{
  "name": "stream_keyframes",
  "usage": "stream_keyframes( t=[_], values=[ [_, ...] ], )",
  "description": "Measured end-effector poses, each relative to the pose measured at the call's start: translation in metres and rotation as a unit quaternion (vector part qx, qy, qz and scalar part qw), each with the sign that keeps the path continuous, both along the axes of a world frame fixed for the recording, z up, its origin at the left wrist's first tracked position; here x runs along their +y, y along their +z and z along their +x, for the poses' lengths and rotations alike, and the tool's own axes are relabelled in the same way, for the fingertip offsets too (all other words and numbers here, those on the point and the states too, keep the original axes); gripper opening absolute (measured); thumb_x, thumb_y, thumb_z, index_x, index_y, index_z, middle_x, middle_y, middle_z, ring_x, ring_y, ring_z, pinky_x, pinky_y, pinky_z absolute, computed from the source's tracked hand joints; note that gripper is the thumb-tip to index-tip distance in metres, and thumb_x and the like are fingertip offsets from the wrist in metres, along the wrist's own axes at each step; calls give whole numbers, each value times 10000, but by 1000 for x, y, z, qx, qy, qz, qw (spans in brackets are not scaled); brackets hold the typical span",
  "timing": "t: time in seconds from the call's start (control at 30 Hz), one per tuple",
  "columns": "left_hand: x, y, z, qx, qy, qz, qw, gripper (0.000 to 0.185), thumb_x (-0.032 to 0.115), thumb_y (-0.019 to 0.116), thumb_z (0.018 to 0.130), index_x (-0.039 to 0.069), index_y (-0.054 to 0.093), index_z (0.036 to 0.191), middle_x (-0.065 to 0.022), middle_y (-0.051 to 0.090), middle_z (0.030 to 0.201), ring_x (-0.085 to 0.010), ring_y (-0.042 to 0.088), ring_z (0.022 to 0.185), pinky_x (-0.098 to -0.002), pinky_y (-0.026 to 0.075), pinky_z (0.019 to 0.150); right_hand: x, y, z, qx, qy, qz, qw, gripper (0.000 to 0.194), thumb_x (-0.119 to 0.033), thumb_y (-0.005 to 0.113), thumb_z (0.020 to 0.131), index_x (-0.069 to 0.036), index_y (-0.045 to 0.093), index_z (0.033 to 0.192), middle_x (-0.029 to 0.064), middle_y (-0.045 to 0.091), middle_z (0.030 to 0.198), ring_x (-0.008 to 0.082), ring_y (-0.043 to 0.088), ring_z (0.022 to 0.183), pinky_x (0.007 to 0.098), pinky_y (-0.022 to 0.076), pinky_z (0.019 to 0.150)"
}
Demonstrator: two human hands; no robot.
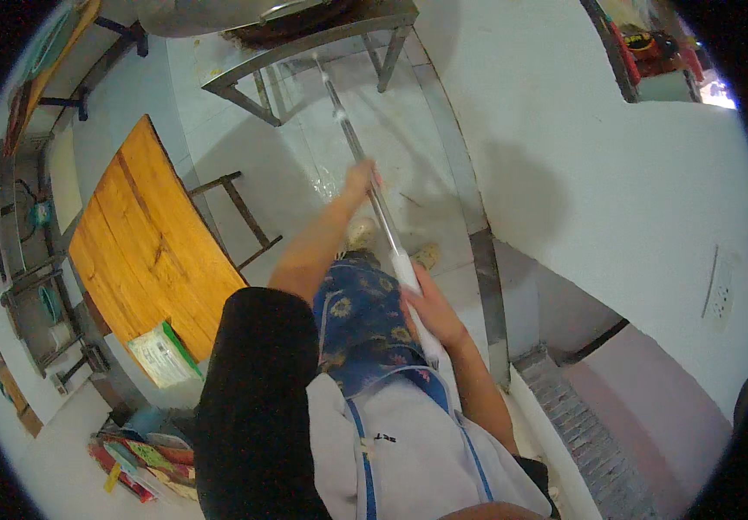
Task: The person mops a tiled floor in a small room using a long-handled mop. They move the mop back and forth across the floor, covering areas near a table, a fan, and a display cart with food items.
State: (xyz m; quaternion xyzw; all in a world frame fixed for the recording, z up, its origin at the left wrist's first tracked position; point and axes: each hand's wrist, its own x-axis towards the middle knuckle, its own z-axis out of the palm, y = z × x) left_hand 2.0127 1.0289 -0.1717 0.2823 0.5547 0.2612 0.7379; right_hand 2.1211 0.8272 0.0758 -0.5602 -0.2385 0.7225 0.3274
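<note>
A long metal pole point(383, 218) with a white grip point(405, 265) slants across the view from my waist to the floor. My left hand point(359, 179) is closed around its bare metal shaft, about midway along. Lower down, my right hand point(433, 304) holds the white grip near my apron. White joints break up the far part of the shaft. Its far end reaches beneath a metal-framed table point(309, 53), and what is fixed there is too blurred to tell. Glossy pale floor tiles point(309, 156) lie under the pole.
To the left stands a wooden-topped table point(146, 227) on metal legs, with a white and green packet point(164, 356) at its near corner. A white wall point(595, 175) runs along the right, above steps point(582, 422). Bags and packages point(146, 461) sit at lower left.
</note>
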Motion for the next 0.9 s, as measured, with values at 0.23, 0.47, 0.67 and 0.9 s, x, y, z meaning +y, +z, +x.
stream_keyframes(
  t=[0.23,0.47,0.67,0.9],
  values=[
    [93,-49,-21,-109,78,-99,986,276,297,480,832,26,482,783,-63,496,557,-193,467,436,-303,362,378,85,-38,-18,-17,30,-102,994,391,-168,437,860,-155,296,1225,10,444,642,101,410,399,238,353,337],
    [-105,25,34,-235,81,-268,931,204,267,502,814,66,478,789,-69,512,609,-217,547,521,-341,473,461,-66,52,50,-50,61,-207,975,538,-129,435,858,-189,183,1330,26,449,652,90,421,453,212,364,398],
    [-197,118,41,-339,47,-397,852,237,272,522,824,35,500,816,-103,566,732,-258,598,720,-374,507,679,-111,176,69,-175,118,-212,954,572,-88,492,831,-57,213,1330,92,438,1180,153,436,1020,245,344,864],
    [-205,130,39,-415,-8,-481,772,322,324,529,819,4,505,848,-131,581,798,-283,583,808,-399,467,794,-129,212,65,-237,190,-141,942,557,-46,470,830,-66,223,1329,108,482,1117,147,469,989,240,368,825]
  ],
)
